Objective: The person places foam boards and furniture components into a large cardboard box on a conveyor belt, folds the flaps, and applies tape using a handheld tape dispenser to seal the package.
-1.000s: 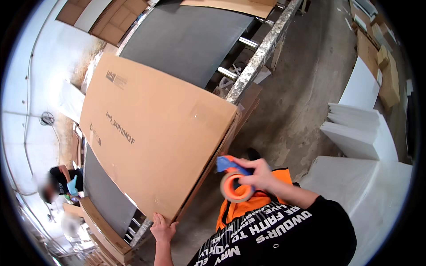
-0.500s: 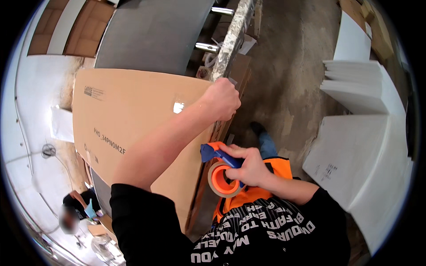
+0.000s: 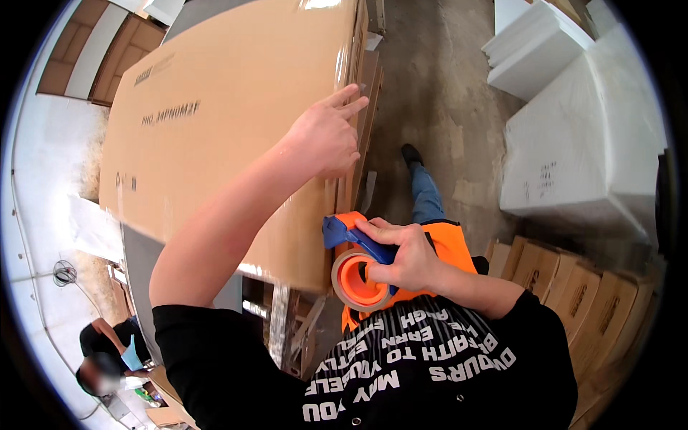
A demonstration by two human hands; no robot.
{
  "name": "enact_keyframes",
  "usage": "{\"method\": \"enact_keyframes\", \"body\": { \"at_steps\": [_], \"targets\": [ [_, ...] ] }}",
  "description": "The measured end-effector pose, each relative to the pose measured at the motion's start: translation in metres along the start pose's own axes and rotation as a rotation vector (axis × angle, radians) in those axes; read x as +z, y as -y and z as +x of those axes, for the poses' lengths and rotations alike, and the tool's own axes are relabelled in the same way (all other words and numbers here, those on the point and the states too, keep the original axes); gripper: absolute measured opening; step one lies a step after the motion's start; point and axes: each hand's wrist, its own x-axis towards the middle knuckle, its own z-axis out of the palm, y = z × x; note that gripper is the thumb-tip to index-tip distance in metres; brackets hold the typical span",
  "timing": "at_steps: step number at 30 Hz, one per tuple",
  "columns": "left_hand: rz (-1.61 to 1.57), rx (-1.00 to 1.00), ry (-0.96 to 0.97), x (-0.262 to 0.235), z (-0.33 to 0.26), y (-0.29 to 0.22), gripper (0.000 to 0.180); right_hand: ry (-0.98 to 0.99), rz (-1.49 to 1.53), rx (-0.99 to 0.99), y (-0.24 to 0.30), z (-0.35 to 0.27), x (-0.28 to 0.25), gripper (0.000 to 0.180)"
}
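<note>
A large brown cardboard box [image 3: 236, 107] lies flat before me on a grey surface. My left hand [image 3: 324, 136] rests on its right edge with fingers spread, nothing in its grip. Clear, shiny tape [image 3: 345, 57] shows along that edge, beyond my fingers. My right hand [image 3: 410, 259] is wrapped round the handle of a blue and orange tape dispenser [image 3: 373, 248]. The dispenser's roll hangs below the handle, and its blue head is beside the box's near right corner. Whether the head touches the box, I cannot tell.
White wrapped blocks [image 3: 573, 143] stand to the right, across a strip of concrete floor [image 3: 459, 93]. Nearer on that side are several cardboard cartons [image 3: 573, 287]. Another person [image 3: 115, 344] is at the lower left. A metal-edged frame [image 3: 279, 322] shows below the box.
My left hand has gone from a closed fist at the box's far right corner to spread fingers on its edge. The box sits farther forward in view. The dispenser stays in my right hand.
</note>
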Motion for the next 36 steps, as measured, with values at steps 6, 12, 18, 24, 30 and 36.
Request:
{"method": "enact_keyframes", "body": {
  "at_steps": [6, 12, 18, 24, 30, 36],
  "targets": [
    [-0.144, 0.045, -0.118, 0.02, -0.091, -0.117, 0.037, 0.018, -0.052, 0.004, -0.017, -0.115, 0.087, 0.066],
    [-0.349, 0.039, -0.273, 0.043, -0.136, -0.165, 0.036, -0.055, -0.295, 0.025, -0.032, -0.112, 0.164, 0.053],
    [-0.246, -0.102, -0.304, 0.05, -0.134, -0.172, 0.074, 0.362, -0.551, -0.019, -0.033, -0.076, 0.193, 0.052],
    [-0.366, -0.319, -0.417, 0.08, -0.149, -0.188, 0.123, -0.057, 0.639, 0.029, -0.077, -0.117, 0.062, 0.062],
    [-0.359, -0.31, -0.377, 0.065, -0.148, -0.186, 0.132, -0.051, 0.269, -0.078, -0.08, -0.101, 0.088, 0.062],
    [-0.37, -0.306, -0.372, 0.07, -0.146, -0.191, 0.128, -0.052, -0.022, 0.188, -0.051, -0.084, 0.183, 0.047]
  ]
}}
